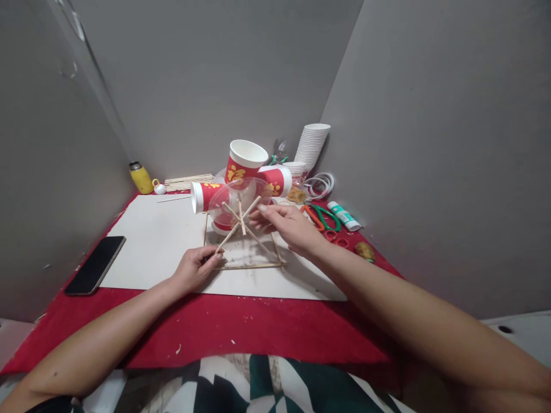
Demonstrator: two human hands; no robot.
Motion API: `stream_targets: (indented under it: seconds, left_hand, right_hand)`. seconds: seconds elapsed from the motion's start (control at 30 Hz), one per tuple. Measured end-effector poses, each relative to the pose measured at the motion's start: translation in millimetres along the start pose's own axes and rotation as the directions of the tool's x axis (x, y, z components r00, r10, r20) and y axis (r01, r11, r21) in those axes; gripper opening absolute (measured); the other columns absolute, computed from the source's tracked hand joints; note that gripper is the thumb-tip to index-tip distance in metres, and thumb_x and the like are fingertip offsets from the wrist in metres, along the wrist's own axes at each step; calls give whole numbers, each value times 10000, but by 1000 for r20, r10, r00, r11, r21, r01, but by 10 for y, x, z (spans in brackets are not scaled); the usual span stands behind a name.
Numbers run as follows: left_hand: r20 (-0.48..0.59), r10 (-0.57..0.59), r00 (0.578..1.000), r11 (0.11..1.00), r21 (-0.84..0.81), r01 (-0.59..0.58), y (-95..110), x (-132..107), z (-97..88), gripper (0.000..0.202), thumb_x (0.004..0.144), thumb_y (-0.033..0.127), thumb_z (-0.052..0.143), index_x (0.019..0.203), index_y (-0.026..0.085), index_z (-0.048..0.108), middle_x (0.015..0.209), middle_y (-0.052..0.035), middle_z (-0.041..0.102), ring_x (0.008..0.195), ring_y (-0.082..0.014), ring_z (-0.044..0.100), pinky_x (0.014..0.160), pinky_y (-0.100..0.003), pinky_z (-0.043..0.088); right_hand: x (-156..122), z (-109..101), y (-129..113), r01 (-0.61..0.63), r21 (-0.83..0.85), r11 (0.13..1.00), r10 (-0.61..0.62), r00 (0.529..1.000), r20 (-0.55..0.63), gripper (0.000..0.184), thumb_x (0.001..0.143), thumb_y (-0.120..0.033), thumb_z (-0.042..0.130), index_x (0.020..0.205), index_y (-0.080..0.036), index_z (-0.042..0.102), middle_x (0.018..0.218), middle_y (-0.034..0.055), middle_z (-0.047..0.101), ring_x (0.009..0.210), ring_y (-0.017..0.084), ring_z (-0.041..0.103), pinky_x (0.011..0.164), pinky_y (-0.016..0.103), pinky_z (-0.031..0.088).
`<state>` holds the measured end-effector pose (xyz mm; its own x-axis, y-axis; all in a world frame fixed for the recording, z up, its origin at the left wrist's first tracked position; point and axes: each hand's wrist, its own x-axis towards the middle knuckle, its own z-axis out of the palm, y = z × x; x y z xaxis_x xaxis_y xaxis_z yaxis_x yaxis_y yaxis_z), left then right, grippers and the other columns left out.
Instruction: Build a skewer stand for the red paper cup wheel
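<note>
A wheel-like model stands on the white board, built from red-and-white paper cups [248, 154] set around a clear plastic disc [218, 205]. It rests on a stand of wooden sticks [252, 266], whose legs cross in front of the disc near a short stick axle [241, 218]. My left hand [198, 268] is closed around the foot of the stand's front left leg. At the disc's right edge, my right hand [290, 226] has its thumb and fingers bent together on the rim; some fingertips are hidden behind the clear plastic.
A black phone [95, 267] lies at left. Behind are a yellow bottle [141, 179], a small white cup [159, 188] and a bundle of sticks [189, 182]. To the right stand stacked white cups [312, 146], with coiled tubing [321, 186], green-handled scissors [329, 218] and a glue stick [343, 216].
</note>
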<state>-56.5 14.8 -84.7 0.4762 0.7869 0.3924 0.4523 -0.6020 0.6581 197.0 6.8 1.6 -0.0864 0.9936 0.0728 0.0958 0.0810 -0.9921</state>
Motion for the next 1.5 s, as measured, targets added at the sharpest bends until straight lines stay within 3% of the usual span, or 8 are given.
stream_targets:
  seconds: [0.17,0.4,0.63,0.93,1.07,1.2,1.37,1.5]
  left_hand:
    - [13,7,1000,999,-31,-7,-22,-4,9,281,939,332,520,945,134,719,749,-43,715,659,-127,628,633,-219,483]
    - [10,25,1000,999,-23,-24,-24,0,14,261,936,310,525,939,135,719,727,-28,703,642,-113,613,622,-209,476]
    - [23,25,999,1000,-17,-25,-2,-1,1,272,939,316,518,921,129,715,706,-24,682,627,-106,593,613,-208,466]
    - [58,25,998,999,36,-27,1,5,-31,292,950,336,504,908,127,705,710,-24,682,629,-112,601,609,-211,456]
    - [52,36,998,998,48,-38,-10,12,-34,276,946,323,509,921,131,706,684,-11,669,616,-108,595,602,-203,452]
    - [45,25,999,999,37,-26,-14,12,-35,286,947,334,506,922,133,708,710,-22,693,626,-115,615,605,-205,468]
    - [33,1,999,999,38,-3,-37,6,-42,299,947,351,505,949,138,715,756,-37,724,662,-134,653,632,-218,502]
    - [54,-29,998,999,25,28,-59,13,-42,315,946,371,505,951,139,719,799,-48,740,699,-150,676,655,-229,522]
  right_hand:
    - [157,176,-29,-211,265,941,191,977,98,347,953,-350,530,749,-122,693,720,75,726,604,96,640,603,195,480]
    - [187,296,-107,-282,366,887,243,958,150,235,831,-301,706,665,-137,685,601,36,693,503,84,594,533,171,455]
    - [215,296,-59,-288,355,889,242,956,168,245,864,-313,662,718,-126,719,642,51,710,484,71,566,550,178,466]
    - [81,-61,75,-122,13,992,118,976,181,239,852,-336,648,734,-140,714,775,60,734,667,99,625,662,224,477]
    - [5,-258,104,-42,-266,963,95,977,193,227,869,-328,619,781,-142,715,794,67,726,691,115,610,616,228,454]
    - [29,-345,215,-24,-368,929,115,967,228,254,879,-333,583,768,-136,697,718,55,697,608,117,577,568,242,428]
    - [0,-338,226,254,-363,897,-216,966,143,252,892,-317,527,845,-140,700,735,48,694,645,139,619,629,266,472]
    - [-66,-333,96,455,-596,661,-516,853,80,402,919,-295,501,1280,-175,628,1077,97,735,738,152,656,711,298,493]
